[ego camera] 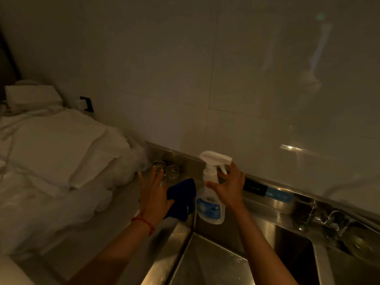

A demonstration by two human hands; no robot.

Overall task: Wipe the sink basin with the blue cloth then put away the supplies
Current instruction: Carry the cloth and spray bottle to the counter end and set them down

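**Both hands open at the back corner of the steel sink**

From my feed the light is dim and warm. My right hand is spread beside the spray bottle, fingers straight and apart, thumb close to the bottle's neck; I can't tell whether it touches, and it is not wrapped round it. The bottle is clear plastic with a white trigger head and a blue-and-white label; the print is too small and blurred for me to read. It stands upright on the steel ledge at the basin's back corner.

My left hand is flat and relaxed, fingers extended, its thumb side against the blue cloth. The cloth is dark blue, soft and crumpled, lying on the counter just left of the bottle, touching or nearly touching it. A red thread band circles that wrist.

The sink basin is brushed stainless steel with sharp square corners. Behind my left fingers stand two small clear glasses. A pile of white folded linen fills the counter to the left. On the back ledge sit a dark panel and a blue sticker, unreadable. Metal taps show at the right, under a glossy pale tiled wall.
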